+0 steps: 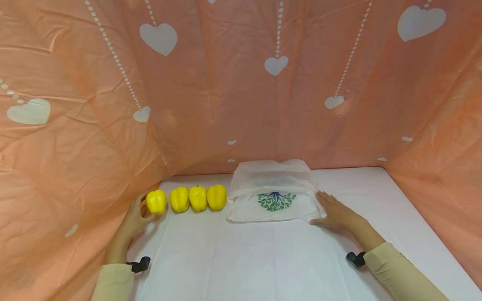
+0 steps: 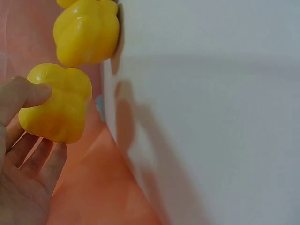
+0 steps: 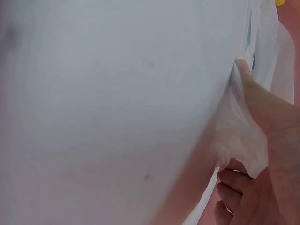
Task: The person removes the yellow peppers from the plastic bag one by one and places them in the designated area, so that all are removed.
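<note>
At the left end of the row, my left hand (image 1: 136, 215) grips a yellow bell pepper (image 1: 156, 202) between thumb and fingers. In the left wrist view the held pepper (image 2: 56, 104) hangs a little off the table, with its shadow apart from it. Three more yellow bell peppers (image 1: 198, 198) stand side by side to its right. Beyond them lies a thin white bag (image 1: 241, 209) printed with a green and blue tree. My right hand (image 1: 337, 212) holds the bag's right side, the thumb (image 3: 243, 70) in front and curled fingers partly behind the film (image 3: 241, 126). The bag's inside is hidden.
A white cloth covers the table (image 1: 244, 259). Orange sheeting (image 1: 241, 104) with white hearts hangs behind the table and along both sides, close to the left forearm. Each wrist carries a small black camera mount (image 1: 140, 264).
</note>
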{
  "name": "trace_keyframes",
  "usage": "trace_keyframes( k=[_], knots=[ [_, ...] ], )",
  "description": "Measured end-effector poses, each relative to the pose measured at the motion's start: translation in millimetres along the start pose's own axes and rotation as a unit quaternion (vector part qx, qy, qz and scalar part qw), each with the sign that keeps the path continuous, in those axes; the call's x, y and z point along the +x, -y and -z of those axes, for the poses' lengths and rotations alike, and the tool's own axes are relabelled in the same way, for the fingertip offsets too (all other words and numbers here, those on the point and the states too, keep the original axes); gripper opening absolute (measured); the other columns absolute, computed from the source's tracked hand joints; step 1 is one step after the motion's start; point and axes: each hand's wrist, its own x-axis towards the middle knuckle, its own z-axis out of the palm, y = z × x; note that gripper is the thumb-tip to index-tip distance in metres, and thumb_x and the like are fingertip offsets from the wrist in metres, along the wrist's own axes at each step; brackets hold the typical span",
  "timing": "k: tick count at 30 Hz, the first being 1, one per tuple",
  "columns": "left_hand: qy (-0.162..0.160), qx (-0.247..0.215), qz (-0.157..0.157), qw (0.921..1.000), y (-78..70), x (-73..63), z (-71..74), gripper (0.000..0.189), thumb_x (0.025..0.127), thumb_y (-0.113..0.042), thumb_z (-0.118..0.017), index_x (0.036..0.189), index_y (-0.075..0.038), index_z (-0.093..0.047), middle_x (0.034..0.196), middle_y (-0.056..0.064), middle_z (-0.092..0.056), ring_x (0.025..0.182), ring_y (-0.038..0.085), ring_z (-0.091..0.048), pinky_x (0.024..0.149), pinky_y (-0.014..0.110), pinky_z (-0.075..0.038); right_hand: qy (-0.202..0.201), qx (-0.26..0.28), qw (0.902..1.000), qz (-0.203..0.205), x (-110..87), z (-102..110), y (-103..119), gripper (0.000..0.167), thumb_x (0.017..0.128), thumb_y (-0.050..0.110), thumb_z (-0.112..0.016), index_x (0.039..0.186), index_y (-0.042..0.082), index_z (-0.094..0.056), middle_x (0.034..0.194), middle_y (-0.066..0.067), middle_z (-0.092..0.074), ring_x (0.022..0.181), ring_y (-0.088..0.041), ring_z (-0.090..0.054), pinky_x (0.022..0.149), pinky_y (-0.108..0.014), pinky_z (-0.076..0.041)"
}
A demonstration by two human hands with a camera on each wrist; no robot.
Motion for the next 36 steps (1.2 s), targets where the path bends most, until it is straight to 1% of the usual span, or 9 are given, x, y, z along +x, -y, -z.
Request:
trace_keyframes(
  k=[4,9,16,20,23,30,36],
  knots=[
    [0.015,-0.02,0.014,0.9996,6.7,4.1,-2.2,0.09,0.096,0.0,-0.077,0.161,0.011,-0.016,0.16,0.043,-0.018,0.148,0.064,-0.028,0.118,0.071,-0.029,0.002,0.002,1.0,-0.003,-0.4,0,0,0.117,0.087,0.057,-0.084,0.163,-0.012,-0.027,0.168,-0.038,-0.024,0.153,-0.063,-0.022,0.122,-0.075,-0.026],
    [0.017,-0.036,0.015,0.9991,13.7,10.0,-7.1,0.09,0.096,0.002,-0.076,0.162,0.011,-0.016,0.161,0.042,-0.015,0.15,0.065,-0.025,0.119,0.069,-0.028,0.004,0.002,1.0,-0.007,-0.7,1,1,0.117,0.088,0.057,-0.083,0.164,-0.011,-0.026,0.169,-0.037,-0.023,0.154,-0.062,-0.021,0.123,-0.074,-0.025],
    [0.023,-0.012,0.02,0.9995,20.6,15.6,-9.4,0.09,0.099,-0.002,-0.074,0.162,0.01,-0.012,0.163,0.042,-0.012,0.151,0.065,-0.022,0.12,0.072,-0.029,0.005,0.005,0.9999,-0.008,0.7,0,1,0.118,0.087,0.058,-0.084,0.164,-0.01,-0.026,0.169,-0.037,-0.023,0.154,-0.061,-0.021,0.122,-0.074,-0.025],
    [0.031,-0.013,0.016,0.9993,22.9,16.9,-11.3,0.089,0.099,-0.004,-0.075,0.161,0.011,-0.012,0.161,0.041,-0.014,0.15,0.063,-0.023,0.121,0.073,-0.027,0.004,0.003,1.0,-0.007,1.1,-1,1,0.119,0.087,0.058,-0.084,0.164,-0.011,-0.026,0.169,-0.037,-0.024,0.154,-0.062,-0.022,0.122,-0.075,-0.026],
    [0.036,-0.022,0.014,0.999,23.8,18.1,-12.6,0.091,0.099,-0.003,-0.075,0.161,0.012,-0.01,0.162,0.041,-0.013,0.15,0.063,-0.022,0.121,0.072,-0.027,0.003,0.002,1.0,-0.005,0.7,-1,1,0.118,0.087,0.058,-0.084,0.164,-0.011,-0.026,0.169,-0.037,-0.024,0.154,-0.061,-0.022,0.123,-0.074,-0.026],
    [0.032,-0.033,0.017,0.9988,25.2,22.0,-14.0,0.088,0.099,0.001,-0.072,0.161,0.012,-0.01,0.163,0.041,-0.01,0.153,0.063,-0.018,0.122,0.071,-0.025,0.002,0.002,1.0,-0.008,0.0,0,1,0.118,0.087,0.057,-0.084,0.164,-0.011,-0.027,0.169,-0.037,-0.025,0.154,-0.062,-0.022,0.122,-0.075,-0.026],
    [0.032,-0.035,0.027,0.9985,25.5,24.5,-14.4,0.089,0.1,0.0,-0.072,0.161,0.013,-0.008,0.163,0.043,-0.009,0.153,0.064,-0.017,0.121,0.071,-0.024,-0.001,0.003,1.0,-0.005,-0.4,1,1,0.117,0.088,0.057,-0.083,0.164,-0.011,-0.026,0.169,-0.036,-0.024,0.154,-0.061,-0.022,0.122,-0.074,-0.027]
  ],
)
